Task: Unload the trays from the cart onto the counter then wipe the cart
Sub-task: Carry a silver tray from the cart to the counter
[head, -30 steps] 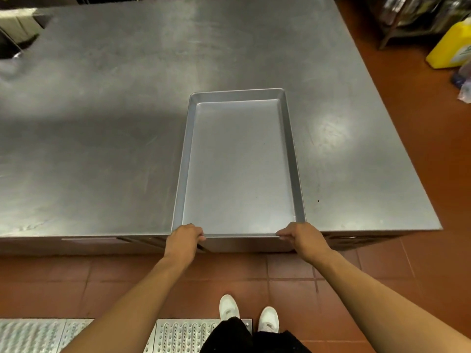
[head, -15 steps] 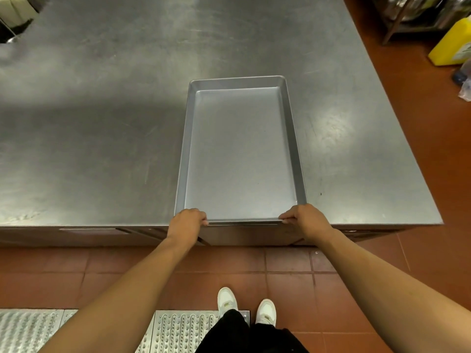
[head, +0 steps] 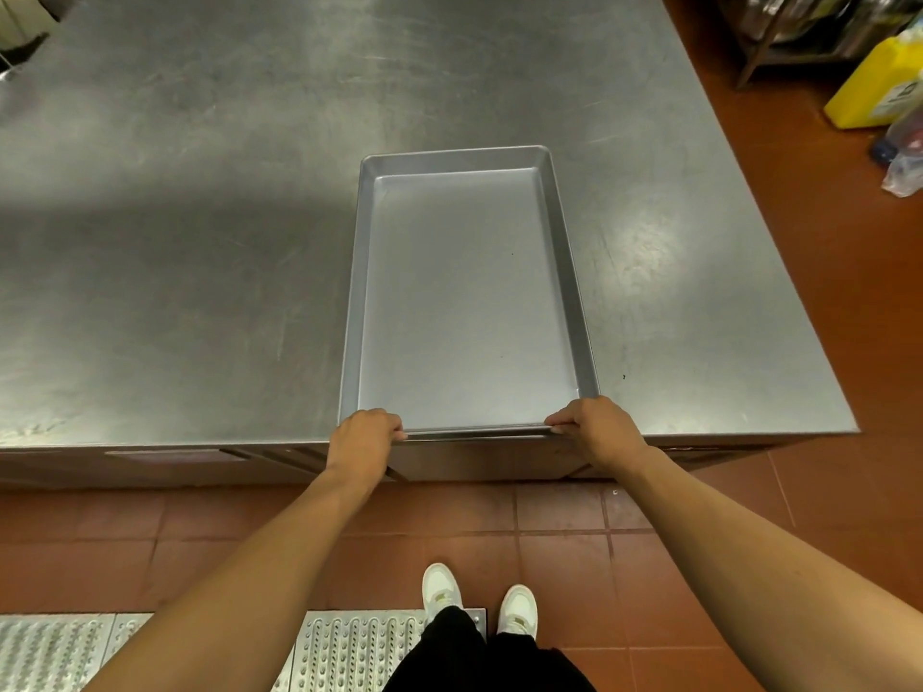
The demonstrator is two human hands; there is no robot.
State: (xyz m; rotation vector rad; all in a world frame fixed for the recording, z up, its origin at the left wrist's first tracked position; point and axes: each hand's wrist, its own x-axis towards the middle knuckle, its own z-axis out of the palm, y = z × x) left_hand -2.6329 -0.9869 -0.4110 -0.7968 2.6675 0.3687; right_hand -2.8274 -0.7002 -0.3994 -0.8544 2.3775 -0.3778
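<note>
- At the 7 o'clock corner of the view, a perforated metal floor grate (head: 150, 651) lies just behind your feet; mind it if you step back towards the cart, which is out of sight here.
- The stainless steel counter (head: 175, 242) fills the upper view from 9 o'clock round to 2 o'clock, so there looks to be room for more trays on either side.
- Your left hand (head: 367, 434) curls over the near left corner of the metal tray (head: 467, 292), fingers wrapped round the rim.
- The tray lies lengthwise at the centre of the view, flat on the counter as far as can be seen, its near short edge right at the counter's front lip.
- To set it down well, I would slide it a little deeper towards 12 o'clock with both hands pushing evenly, so that it stays square and no part overhangs the lip; let go only once it sits steady.
- Your right hand (head: 594, 429) grips the near right corner in the same way, the two hands well apart, a tray's width between them.
- At 2 o'clock, on the red tiled floor, a yellow jerrycan (head: 874, 87) stands well apart from the counter, with a clear plastic bag (head: 906, 157) beside it.
</note>
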